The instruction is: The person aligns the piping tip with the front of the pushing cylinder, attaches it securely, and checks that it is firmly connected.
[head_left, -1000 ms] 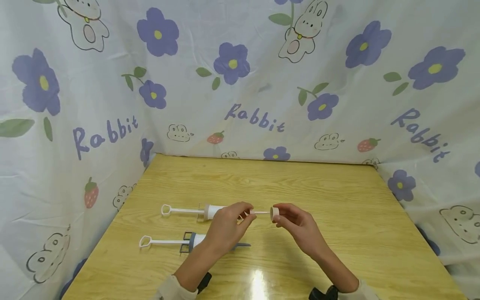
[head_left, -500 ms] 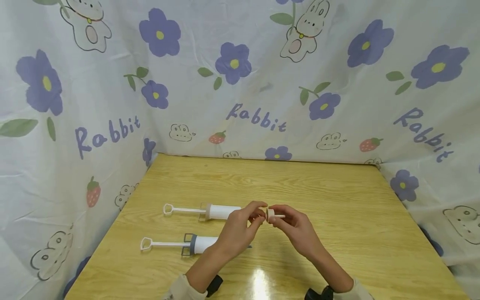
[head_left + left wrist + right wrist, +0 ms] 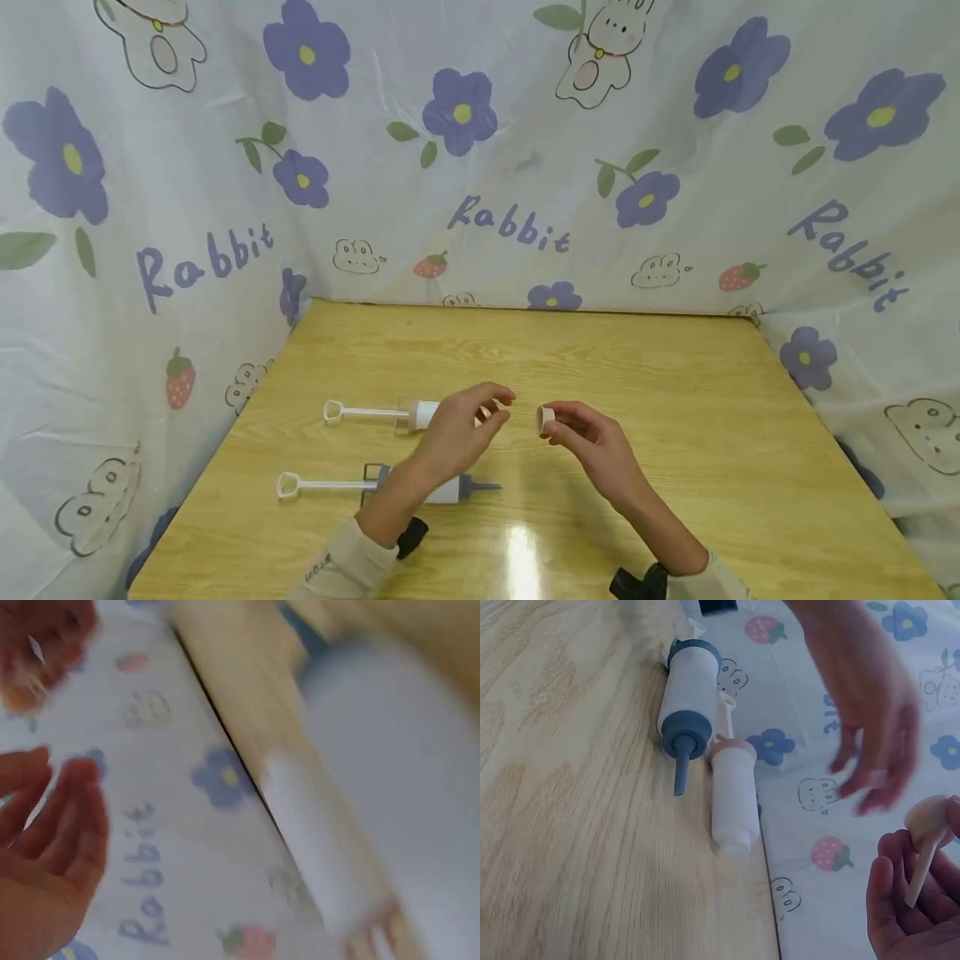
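Note:
My right hand (image 3: 603,450) pinches a beige nozzle cap (image 3: 545,421) between thumb and fingers, above the table. In the right wrist view its thin spout (image 3: 922,871) points down along the palm. To its left, apart from the cap, my left hand (image 3: 456,429) has loosely bent fingers and nothing between them. Beneath the left hand lies a white syringe with a beige collar (image 3: 733,787), its front end a bare white stub, partly hidden in the head view. Nearer me lies a second syringe with a blue-grey collar and spout (image 3: 690,694); my left forearm covers part of it.
Both syringes have white plunger rods with loop handles (image 3: 288,486) that point left on the wooden table (image 3: 637,358). A rabbit-and-flower printed cloth (image 3: 510,175) hangs behind the table and along its sides. Black wrist devices (image 3: 637,583) sit by both cuffs.
My left hand had fingers at the spout, then at the cap's open side as the cap was turned round; now it has drawn away left. My right hand keeps hold of the cap.

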A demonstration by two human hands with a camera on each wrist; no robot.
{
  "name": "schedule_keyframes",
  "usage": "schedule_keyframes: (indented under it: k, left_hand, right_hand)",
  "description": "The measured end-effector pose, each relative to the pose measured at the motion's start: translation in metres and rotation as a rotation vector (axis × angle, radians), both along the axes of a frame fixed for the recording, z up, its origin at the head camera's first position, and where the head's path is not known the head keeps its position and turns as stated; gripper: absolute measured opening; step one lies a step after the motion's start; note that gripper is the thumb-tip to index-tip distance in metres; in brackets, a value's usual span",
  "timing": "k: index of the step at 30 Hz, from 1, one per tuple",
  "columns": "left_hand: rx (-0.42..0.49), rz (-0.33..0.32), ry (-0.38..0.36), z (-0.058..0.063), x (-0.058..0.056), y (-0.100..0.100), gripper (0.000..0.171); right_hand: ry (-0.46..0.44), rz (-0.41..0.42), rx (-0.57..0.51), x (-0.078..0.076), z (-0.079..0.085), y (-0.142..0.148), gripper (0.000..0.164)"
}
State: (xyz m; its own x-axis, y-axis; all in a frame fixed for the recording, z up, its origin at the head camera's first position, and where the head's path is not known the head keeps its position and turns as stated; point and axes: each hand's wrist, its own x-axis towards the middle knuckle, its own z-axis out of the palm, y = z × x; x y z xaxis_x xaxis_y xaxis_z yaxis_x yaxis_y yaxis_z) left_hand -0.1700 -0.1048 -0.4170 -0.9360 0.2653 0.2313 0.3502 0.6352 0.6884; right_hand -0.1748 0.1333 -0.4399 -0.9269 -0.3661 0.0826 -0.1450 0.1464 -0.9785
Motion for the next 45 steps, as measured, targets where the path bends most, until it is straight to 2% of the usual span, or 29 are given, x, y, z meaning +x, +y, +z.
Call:
schedule_keyframes:
  k: [4,6,8,10,15,19,22,26,30,33,39,45]
  left_hand:
    - [-0.445,0.043,-0.070,-0.006,-0.031,-0.031,0.048]
    - [-0.609,0.031,-0.119,-0.012,-0.042,-0.043,0.058]
    - [-0.701,0.016,-0.164,-0.019,-0.048,-0.050,0.061]
    - [-0.740,0.005,-0.196,-0.026,-0.051,-0.054,0.056]
    - [-0.738,0.004,-0.210,-0.037,-0.049,-0.058,0.041]
    - [-0.752,0.003,-0.168,-0.035,-0.045,-0.057,0.044]
    - [-0.720,0.004,-0.090,-0.021,-0.038,-0.056,0.048]
    - [-0.567,-0.009,0.039,0.004,-0.017,-0.057,0.053]
    - [-0.448,-0.033,0.130,0.021,0.001,-0.058,0.056]
    - [-0.437,-0.037,0.164,0.024,0.010,-0.061,0.056]
    - [-0.447,-0.044,0.198,0.027,0.010,-0.056,0.055]
    - [-0.429,-0.053,0.194,0.031,0.013,-0.049,0.054]
  right_hand:
    - [0.018,-0.002,-0.009,-0.002,0.003,0.003,0.037]
    - [0.018,-0.002,-0.014,-0.002,0.002,0.004,0.036]
    - [0.010,0.005,-0.021,-0.001,0.002,0.003,0.036]
    - [-0.003,0.011,-0.027,0.000,0.001,0.002,0.036]
    - [-0.015,0.013,-0.018,0.001,0.001,0.000,0.037]
    - [-0.008,0.001,0.004,0.001,0.005,0.004,0.037]
    - [0.030,-0.010,0.031,-0.003,0.012,0.008,0.037]
    - [0.111,-0.042,0.066,-0.009,0.023,0.014,0.036]
    - [0.131,-0.046,0.105,-0.011,0.022,0.021,0.037]
    - [0.122,-0.028,0.138,-0.009,0.016,0.022,0.038]
    - [0.143,-0.028,0.123,-0.010,0.012,0.022,0.038]
    - [0.143,-0.017,0.128,-0.007,0.013,0.015,0.038]
